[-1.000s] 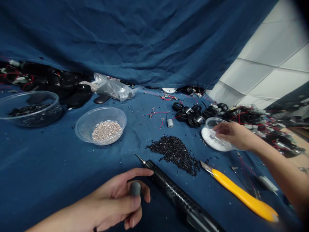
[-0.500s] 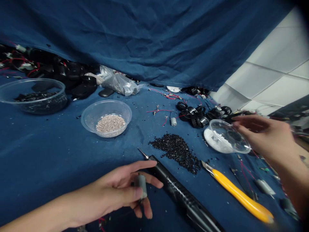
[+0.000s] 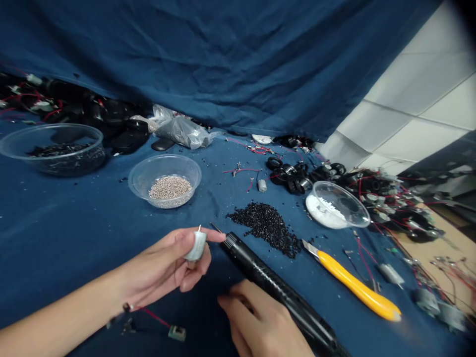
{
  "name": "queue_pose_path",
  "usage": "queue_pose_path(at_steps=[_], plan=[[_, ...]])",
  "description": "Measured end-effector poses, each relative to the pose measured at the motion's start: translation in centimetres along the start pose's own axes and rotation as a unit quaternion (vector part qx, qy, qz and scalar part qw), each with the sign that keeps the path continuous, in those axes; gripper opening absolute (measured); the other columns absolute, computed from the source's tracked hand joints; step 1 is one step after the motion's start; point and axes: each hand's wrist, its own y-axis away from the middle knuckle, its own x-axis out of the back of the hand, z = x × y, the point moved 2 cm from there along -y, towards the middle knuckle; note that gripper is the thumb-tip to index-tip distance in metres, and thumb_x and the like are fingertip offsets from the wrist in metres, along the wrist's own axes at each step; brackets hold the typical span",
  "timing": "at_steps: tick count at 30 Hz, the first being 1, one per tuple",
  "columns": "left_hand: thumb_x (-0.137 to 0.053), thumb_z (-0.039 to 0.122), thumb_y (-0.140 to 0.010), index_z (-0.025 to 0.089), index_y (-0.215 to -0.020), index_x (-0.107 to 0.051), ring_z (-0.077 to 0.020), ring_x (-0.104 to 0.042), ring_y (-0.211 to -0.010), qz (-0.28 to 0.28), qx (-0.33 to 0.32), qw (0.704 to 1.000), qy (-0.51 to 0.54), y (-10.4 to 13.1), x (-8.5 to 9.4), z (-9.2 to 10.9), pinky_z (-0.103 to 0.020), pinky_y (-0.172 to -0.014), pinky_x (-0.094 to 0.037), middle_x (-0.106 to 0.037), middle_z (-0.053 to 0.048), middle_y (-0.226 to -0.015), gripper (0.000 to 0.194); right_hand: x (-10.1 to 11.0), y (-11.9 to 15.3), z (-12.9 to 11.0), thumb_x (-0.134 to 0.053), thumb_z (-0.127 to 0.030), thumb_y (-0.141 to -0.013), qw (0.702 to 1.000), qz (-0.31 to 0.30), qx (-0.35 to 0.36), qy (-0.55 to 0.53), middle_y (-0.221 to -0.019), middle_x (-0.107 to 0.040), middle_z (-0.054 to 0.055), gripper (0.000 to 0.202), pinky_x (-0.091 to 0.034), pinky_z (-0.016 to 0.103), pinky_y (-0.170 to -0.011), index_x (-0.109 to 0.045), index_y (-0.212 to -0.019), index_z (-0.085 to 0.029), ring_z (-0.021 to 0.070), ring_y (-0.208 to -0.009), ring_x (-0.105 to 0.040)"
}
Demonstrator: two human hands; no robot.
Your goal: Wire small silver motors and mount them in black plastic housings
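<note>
My left hand (image 3: pixel 174 263) grips a small silver motor (image 3: pixel 197 245) between thumb and fingers, its thin shaft pointing up. The index finger reaches to the tip end of a black electric screwdriver (image 3: pixel 275 287), which lies slanting on the blue cloth. Just left of the screwdriver body is my right hand (image 3: pixel 260 317), fingers curled; whether anything is inside them is hidden. A small green board (image 3: pixel 177 332) with a red wire lies below my left hand. Behind the screwdriver is a heap of black screws (image 3: pixel 266 225).
A yellow knife (image 3: pixel 359 287) lies right of the screwdriver. Clear bowls hold silver beads (image 3: pixel 170 188), dark pieces (image 3: pixel 61 150) and white pieces (image 3: pixel 327 213). Motors, wires and black parts (image 3: pixel 375 191) crowd the right side. A plastic bag (image 3: pixel 182 130) sits at the back.
My right hand has moved from the bowl of white pieces at the right to the near middle, beside the screwdriver. My left hand has shifted up and left, turning the motor shaft-up.
</note>
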Motion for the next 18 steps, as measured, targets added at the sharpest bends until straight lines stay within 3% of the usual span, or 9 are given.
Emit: queue_pose_path(at_steps=[4,7,11,13,16,18], plan=[[-0.057,0.05,-0.093,0.016,-0.119,-0.07,-0.0061,-0.038,-0.05,-0.03,-0.011,0.999,-0.033,0.0,-0.1,0.2,-0.015,-0.046,-0.043,-0.042,0.003,-0.061,0.045,1.0,-0.7,1.2,-0.049,-0.004,-0.086,0.999,-0.011,0.026,0.045,-0.085,-0.063,0.004,0.024,-0.048,0.025,-0.061,-0.064,-0.101,-0.016,0.0168,-0.072,-0.06],[-0.05,0.041,-0.098,0.016,-0.129,-0.064,-0.0085,-0.042,-0.058,-0.034,0.03,0.998,-0.039,0.0,-0.2,0.3,-0.019,-0.055,-0.05,-0.042,0.001,-0.068,0.042,2.0,-0.9,1.8,-0.049,-0.007,-0.09,0.999,-0.023,0.005,0.049,-0.089,-0.062,0.004,0.021,-0.048,0.026,-0.066,-0.062,-0.103,-0.017,0.0174,-0.078,-0.061],[-0.053,0.031,-0.096,0.016,-0.136,-0.058,-0.0117,-0.048,-0.066,-0.074,0.068,0.995,-0.023,0.1,-0.2,0.7,-0.025,-0.062,-0.053,-0.047,-0.002,-0.078,0.043,2.2,-1.0,1.2,-0.055,-0.012,-0.092,0.995,-0.085,-0.032,0.034,-0.1,-0.062,0.001,0.025,-0.048,0.027,-0.075,-0.059,-0.114,-0.022,0.0164,-0.089,-0.06],[-0.054,0.032,-0.095,0.014,-0.136,-0.058,-0.0135,-0.05,-0.07,-0.086,0.069,0.993,-0.046,0.0,0.0,0.8,-0.026,-0.066,-0.053,-0.048,-0.003,-0.078,0.045,2.0,-1.1,0.6,-0.054,-0.012,-0.093,0.993,-0.111,-0.017,0.04,-0.097,-0.061,0.001,0.023,-0.047,0.027,-0.077,-0.059,-0.112,-0.022,0.016,-0.089,-0.059],[-0.054,0.031,-0.097,0.013,-0.132,-0.062,-0.0123,-0.049,-0.069,-0.06,0.026,0.988,-0.137,-0.1,-0.2,1.1,-0.024,-0.067,-0.05,-0.049,-0.002,-0.075,0.04,1.6,-1.0,-0.2,-0.049,-0.009,-0.094,0.989,-0.134,0.01,0.057,-0.095,-0.06,0.004,0.015,-0.047,0.028,-0.076,-0.061,-0.099,-0.017,0.0172,-0.087,-0.058],[-0.061,0.034,-0.093,0.014,-0.126,-0.067,-0.0119,-0.049,-0.068,-0.097,0.01,0.98,-0.171,0.0,-0.8,1.0,-0.023,-0.067,-0.047,-0.051,-0.002,-0.073,0.039,1.4,-0.9,-0.6,-0.046,-0.006,-0.093,0.99,-0.125,-0.036,0.051,-0.095,-0.06,0.008,0.017,-0.048,0.032,-0.079,-0.062,-0.096,-0.013,0.0195,-0.087,-0.058]])
